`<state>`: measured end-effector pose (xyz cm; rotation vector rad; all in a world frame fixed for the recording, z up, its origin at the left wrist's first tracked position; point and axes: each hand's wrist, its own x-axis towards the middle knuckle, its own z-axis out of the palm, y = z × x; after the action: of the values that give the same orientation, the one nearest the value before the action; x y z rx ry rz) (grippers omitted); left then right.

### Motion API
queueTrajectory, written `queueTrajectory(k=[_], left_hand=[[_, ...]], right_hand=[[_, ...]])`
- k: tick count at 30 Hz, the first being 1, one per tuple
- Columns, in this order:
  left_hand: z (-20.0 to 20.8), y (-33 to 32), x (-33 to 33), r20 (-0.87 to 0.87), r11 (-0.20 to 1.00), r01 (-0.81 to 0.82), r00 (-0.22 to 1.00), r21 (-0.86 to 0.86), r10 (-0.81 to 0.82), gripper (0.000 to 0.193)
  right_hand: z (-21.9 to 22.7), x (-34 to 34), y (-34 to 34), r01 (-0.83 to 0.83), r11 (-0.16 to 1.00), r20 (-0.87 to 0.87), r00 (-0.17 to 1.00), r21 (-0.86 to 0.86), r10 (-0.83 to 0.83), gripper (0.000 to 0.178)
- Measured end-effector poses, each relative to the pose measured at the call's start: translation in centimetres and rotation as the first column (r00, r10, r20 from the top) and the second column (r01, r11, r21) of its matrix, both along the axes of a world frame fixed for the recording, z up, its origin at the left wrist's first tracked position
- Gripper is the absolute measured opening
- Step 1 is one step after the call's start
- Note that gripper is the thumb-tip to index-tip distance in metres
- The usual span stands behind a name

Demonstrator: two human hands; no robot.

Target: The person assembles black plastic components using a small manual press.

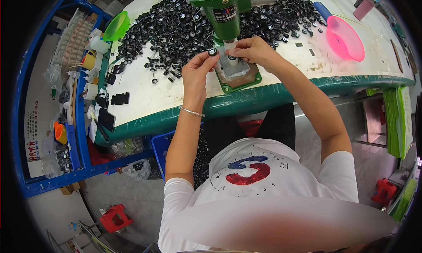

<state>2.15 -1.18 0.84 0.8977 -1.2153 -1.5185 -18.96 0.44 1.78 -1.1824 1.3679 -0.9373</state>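
Note:
Between the thumb and fingers of my left hand point(198, 70) is a small black wheel point(212, 52) with a silvery hub, held just left of the press. My right hand point(255, 51) reaches in from the right, its fingertips pinched at another small black wheel point(232, 57) on top of a white post point(232, 63). That post rises from the base of a green bench press point(225, 20), directly under its ram. The fingers partly cover the wheel on the post. Behind and beside the press spreads a big heap of similar black wheels point(171, 31), some with thin metal axles.
A green bowl point(117, 26) stands left of the heap, a pink bowl point(346, 39) to the right. Black plastic pieces point(120, 99) lie on the white table point(151, 97), which has a green padded edge point(246, 99). A blue rack point(81, 121) borders the left; a blue bin point(160, 149) sits below.

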Motion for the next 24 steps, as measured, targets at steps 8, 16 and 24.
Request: queueTrajectory(k=[8, 16, 24], left_hand=[[0.3, 0.1, -1.0, 0.025, 0.998, -0.02, 0.999, -0.053, 0.021, 0.014], [-0.3, -0.4, -3.0, 0.056, 0.979, 0.044, 0.998, -0.199, -0.034, 0.014], [0.1, -0.7, -4.1, -0.046, 0.984, 0.079, 0.995, -0.16, -0.087, 0.009]], right_hand=[[-0.9, 0.8, 0.9, 0.045, 0.993, 0.079, 0.996, -0.113, -0.037, 0.023], [1.4, -1.1, 0.8, 0.145, 0.977, -0.03, 0.988, -0.156, -0.152, 0.033], [10.0, -7.6, -3.6, 0.32, 0.798, 0.173, 0.947, -0.511, -0.269, 0.031]])
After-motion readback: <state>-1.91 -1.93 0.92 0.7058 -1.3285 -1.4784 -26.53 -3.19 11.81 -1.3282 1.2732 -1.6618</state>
